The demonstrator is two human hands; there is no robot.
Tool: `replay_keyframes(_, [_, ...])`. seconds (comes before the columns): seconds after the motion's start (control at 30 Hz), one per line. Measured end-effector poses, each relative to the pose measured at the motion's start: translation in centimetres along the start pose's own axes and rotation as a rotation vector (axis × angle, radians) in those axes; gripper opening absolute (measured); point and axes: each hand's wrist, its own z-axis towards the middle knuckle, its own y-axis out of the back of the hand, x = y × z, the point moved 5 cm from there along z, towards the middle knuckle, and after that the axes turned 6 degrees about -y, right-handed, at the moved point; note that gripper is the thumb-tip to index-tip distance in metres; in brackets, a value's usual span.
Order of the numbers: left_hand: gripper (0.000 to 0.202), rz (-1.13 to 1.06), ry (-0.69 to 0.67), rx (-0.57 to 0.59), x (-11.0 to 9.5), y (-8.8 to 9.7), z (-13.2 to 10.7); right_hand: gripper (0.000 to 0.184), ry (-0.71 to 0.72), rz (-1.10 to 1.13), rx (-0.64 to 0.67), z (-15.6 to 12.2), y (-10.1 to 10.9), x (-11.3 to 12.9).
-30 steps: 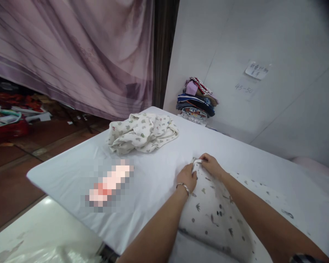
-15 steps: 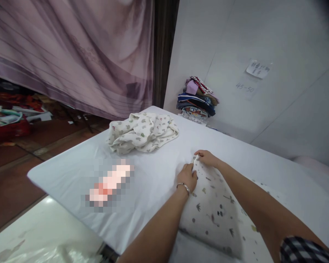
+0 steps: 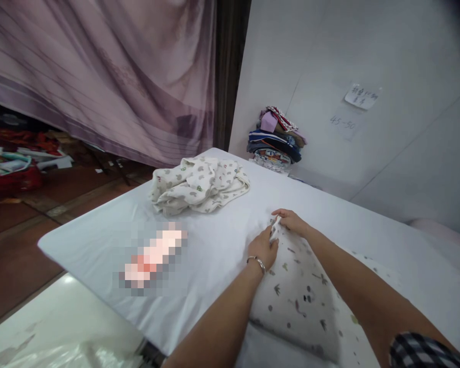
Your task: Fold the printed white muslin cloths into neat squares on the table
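Observation:
A white printed cloth (image 3: 297, 296) with small plant and animal motifs lies in front of me, its near part raised in a fold. At its far corner my right hand (image 3: 291, 222) pinches the edge between thumb and fingers. My left hand (image 3: 263, 248), with a silver bracelet at the wrist, grips the same edge just to the left, its thumb on the cloth. Beyond my hands, to the left, a crumpled white cloth with grey prints (image 3: 201, 185) rests apart from them.
A white sheet covers the table (image 3: 99, 230). A blurred-out pinkish item (image 3: 153, 258) lies on its left part. Folded clothes (image 3: 274, 135) are stacked by the wall at the back. A mauve curtain (image 3: 138, 76) hangs behind. A pale surface (image 3: 69, 317) adjoins at lower left.
My left thumb has moved slightly right along the cloth edge, and the corner between my hands is more bunched up. The other things have stayed in place.

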Motion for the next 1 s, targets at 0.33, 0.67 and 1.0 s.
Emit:
replay_keyframes(0.33, [0.043, 0.011, 0.095, 0.021, 0.1, 0.4, -0.1, 0.050, -0.004, 0.100, -0.046, -0.1, 0.8, -0.2])
replay_keyframes(0.67, [0.037, 0.179, 0.138, 0.072, -0.4, 0.7, -0.1, 0.055, 0.084, -0.245, -0.018, 0.5, -0.7, 0.3])
replay_keyframes(1.0, [0.025, 0.318, 0.181, 0.201, -0.8, 0.8, -0.4, 0.056, 0.083, -0.509, -0.154, 1.3, 0.2, -0.5])
